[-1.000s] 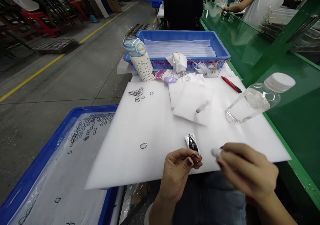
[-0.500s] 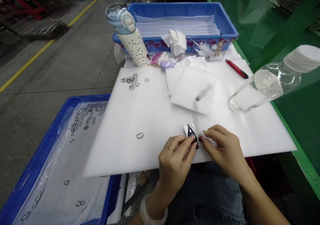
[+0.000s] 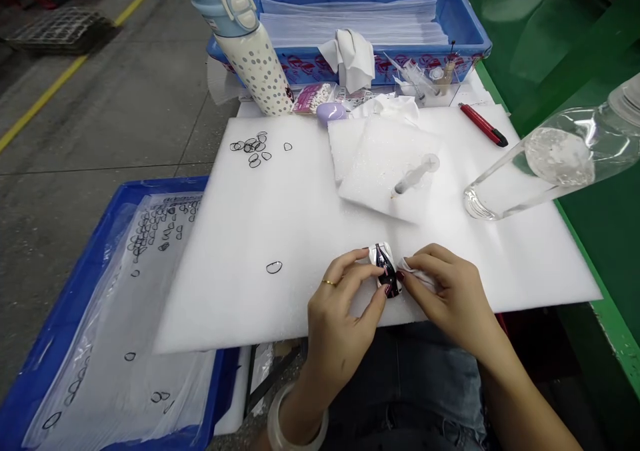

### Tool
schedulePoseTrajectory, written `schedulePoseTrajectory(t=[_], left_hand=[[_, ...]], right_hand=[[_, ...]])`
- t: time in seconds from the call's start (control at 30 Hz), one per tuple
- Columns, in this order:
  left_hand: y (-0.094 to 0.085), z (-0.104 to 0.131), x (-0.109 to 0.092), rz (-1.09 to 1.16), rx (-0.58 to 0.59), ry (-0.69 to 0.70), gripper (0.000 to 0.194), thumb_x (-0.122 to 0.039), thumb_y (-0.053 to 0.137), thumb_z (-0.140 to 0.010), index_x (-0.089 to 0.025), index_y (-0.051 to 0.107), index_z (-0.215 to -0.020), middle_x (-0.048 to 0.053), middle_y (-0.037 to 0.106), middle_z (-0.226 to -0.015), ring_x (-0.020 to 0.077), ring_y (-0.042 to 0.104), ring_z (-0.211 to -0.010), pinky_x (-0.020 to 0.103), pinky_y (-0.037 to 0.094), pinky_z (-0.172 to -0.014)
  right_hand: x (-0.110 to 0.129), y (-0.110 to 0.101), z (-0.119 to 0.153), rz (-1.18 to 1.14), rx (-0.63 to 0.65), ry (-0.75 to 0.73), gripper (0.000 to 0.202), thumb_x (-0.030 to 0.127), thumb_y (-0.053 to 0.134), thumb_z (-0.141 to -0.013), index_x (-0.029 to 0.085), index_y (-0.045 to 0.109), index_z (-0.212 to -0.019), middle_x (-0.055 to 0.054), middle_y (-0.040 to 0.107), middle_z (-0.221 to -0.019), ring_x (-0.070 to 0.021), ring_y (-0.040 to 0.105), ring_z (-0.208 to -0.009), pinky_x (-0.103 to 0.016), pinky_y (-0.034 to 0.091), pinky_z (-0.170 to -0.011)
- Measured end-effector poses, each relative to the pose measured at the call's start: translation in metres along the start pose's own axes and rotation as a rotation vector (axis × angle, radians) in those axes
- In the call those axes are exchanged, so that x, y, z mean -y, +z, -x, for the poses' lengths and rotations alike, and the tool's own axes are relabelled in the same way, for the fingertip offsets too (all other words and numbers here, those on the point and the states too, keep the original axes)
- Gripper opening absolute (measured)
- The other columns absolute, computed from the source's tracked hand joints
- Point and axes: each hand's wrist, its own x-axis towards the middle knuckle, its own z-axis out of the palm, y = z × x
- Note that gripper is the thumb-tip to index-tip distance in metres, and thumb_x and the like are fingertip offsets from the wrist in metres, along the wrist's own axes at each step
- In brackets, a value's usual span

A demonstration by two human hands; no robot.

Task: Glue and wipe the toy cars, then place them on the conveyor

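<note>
At the near edge of the white foam board (image 3: 225, 304), my left hand (image 3: 345, 301) grips a small glossy black-and-white piece (image 3: 386, 271) between thumb and fingers. What kind of part it is I cannot make out. Close on its right side, my right hand (image 3: 447, 294) pinches a folded white cloth (image 3: 417, 274), with the fingertips at the piece's edge. To the left of my hands lies a single thin black ring (image 3: 274, 267). More black rings (image 3: 253, 145) lie grouped at the board's far left. A syringe (image 3: 415, 174) rests on white foam sheets (image 3: 370, 164) beyond my hands.
A dotted bottle (image 3: 255, 64) and a blue bin (image 3: 360, 57) stand at the back. On the right are a clear bottle (image 3: 525, 171) and a red pen-like tool (image 3: 483, 124). Lower left, a blue tray (image 3: 107, 224) holds many black rings on plastic sheeting.
The camera view has shifted slightly. My left fingers have spread around the glossy piece, showing more of its black face. My right hand keeps the cloth beside it.
</note>
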Motion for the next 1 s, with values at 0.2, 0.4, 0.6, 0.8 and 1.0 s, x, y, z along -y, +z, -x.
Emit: schedulePoseTrajectory(t=[0.2,0.4,0.6,0.8,1.0], left_hand=[[0.003,0.0044,-0.002,-0.069,-0.098,0.059,0.004,-0.014,0.071,-0.087,-0.017,0.07,-0.087,0.006,0.072,-0.107,0.0166,0.071,-0.102,0.027,0.062,-0.089],[0.0029,0.0032,-0.0027,-0.074,-0.089,0.039,0.005,-0.014,0.072,-0.086,-0.018,0.069,-0.087,0.006,0.072,-0.104,0.0175,0.072,-0.099,0.03,0.062,-0.088],[0.0039,0.0042,-0.0024,-0.058,-0.074,-0.009,0.013,-0.013,0.071,-0.085,-0.019,0.067,-0.095,0.005,0.074,-0.11,0.0193,0.072,-0.102,0.036,0.063,-0.089],[0.0049,0.0035,-0.0043,-0.048,-0.072,-0.02,0.014,-0.012,0.07,-0.085,-0.02,0.065,-0.096,0.006,0.074,-0.115,0.0211,0.072,-0.105,0.039,0.062,-0.092],[0.0019,-0.0009,-0.005,0.005,-0.033,-0.088,0.017,-0.01,0.068,-0.083,-0.02,0.062,-0.095,0.005,0.074,-0.105,0.0198,0.07,-0.099,0.031,0.062,-0.076]], right_hand=[[0.0004,-0.0004,0.0006,-0.008,0.015,0.033,0.008,0.017,0.065,-0.092,0.017,0.074,-0.093,-0.003,0.067,-0.084,-0.0102,0.062,-0.064,-0.022,0.045,-0.054],[0.0002,0.0002,-0.0004,-0.02,0.025,0.045,0.008,0.018,0.065,-0.092,0.017,0.073,-0.094,-0.002,0.067,-0.084,-0.0102,0.062,-0.065,-0.022,0.045,-0.056],[0.0001,0.0006,0.0004,-0.018,0.009,0.042,0.004,0.017,0.068,-0.09,0.018,0.071,-0.092,-0.001,0.066,-0.082,-0.0096,0.06,-0.063,-0.021,0.045,-0.055],[0.0023,0.0002,-0.0007,-0.006,0.004,0.045,0.003,0.018,0.067,-0.09,0.018,0.07,-0.09,-0.002,0.066,-0.081,-0.011,0.061,-0.062,-0.022,0.046,-0.054],[0.0039,0.005,0.0019,0.034,-0.019,0.034,0.006,0.023,0.066,-0.091,0.019,0.069,-0.087,-0.002,0.066,-0.08,-0.0106,0.058,-0.057,-0.023,0.043,-0.05]])
